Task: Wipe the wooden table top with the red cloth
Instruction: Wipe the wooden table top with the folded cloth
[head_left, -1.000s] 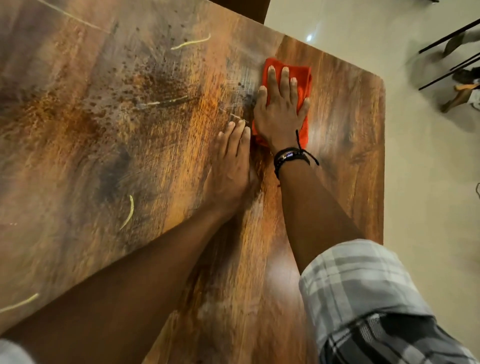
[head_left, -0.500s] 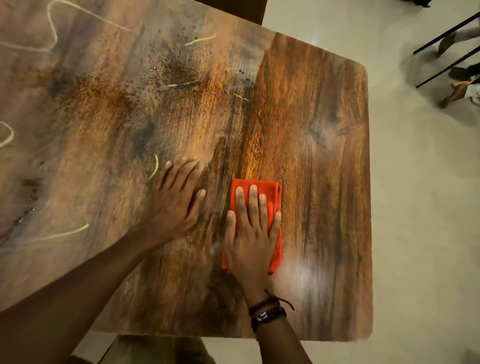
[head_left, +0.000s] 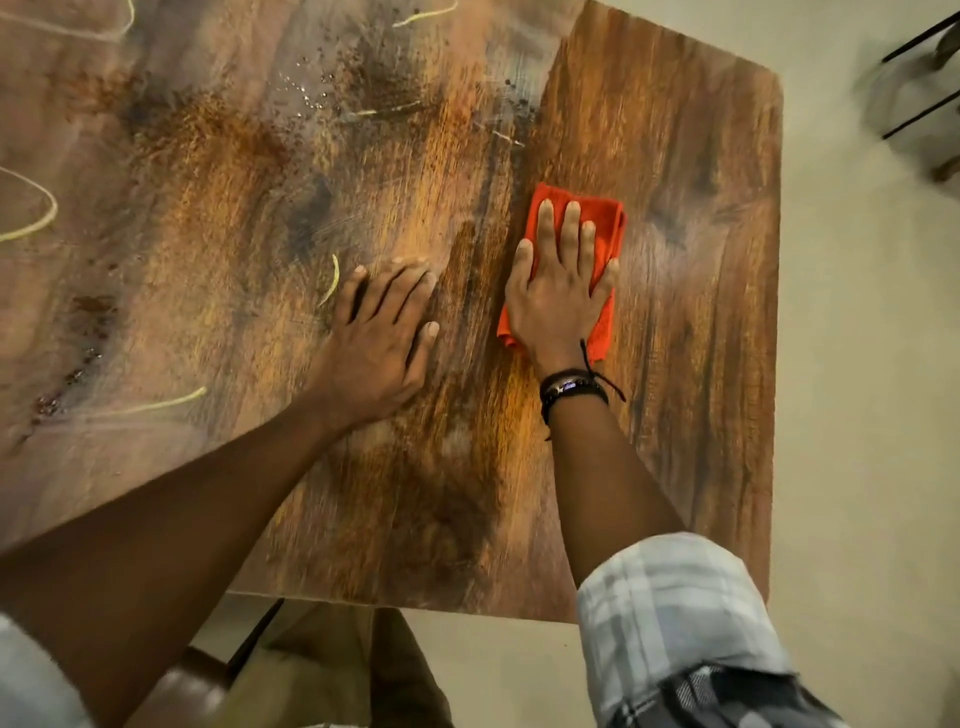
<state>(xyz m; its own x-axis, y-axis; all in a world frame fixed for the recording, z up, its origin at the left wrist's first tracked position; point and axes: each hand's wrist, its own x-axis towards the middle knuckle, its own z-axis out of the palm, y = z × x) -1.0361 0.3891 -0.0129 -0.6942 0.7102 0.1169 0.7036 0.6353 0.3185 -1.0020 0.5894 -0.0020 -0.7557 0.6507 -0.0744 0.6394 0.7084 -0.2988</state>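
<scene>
A folded red cloth (head_left: 605, 223) lies flat on the wooden table top (head_left: 691, 395), right of centre. My right hand (head_left: 558, 296) presses down on it with fingers spread, covering its middle; a black bracelet sits on that wrist. My left hand (head_left: 379, 338) rests flat on the bare wood to the left of the cloth, fingers apart, holding nothing. Dark crumbs (head_left: 358, 67) and pale yellow strands (head_left: 332, 273) are scattered over the left and far parts of the table. The strip of table at the right looks smooth.
The table's right edge (head_left: 776, 312) and near edge (head_left: 415, 605) border a pale floor (head_left: 862, 415). Black chair legs (head_left: 919, 109) stand at the far right. A brown chair seat (head_left: 182, 686) shows below the near edge.
My right hand slid the cloth from the far side toward the near edge, then away again to mid-table. My left hand stayed flat on the wood beside it.
</scene>
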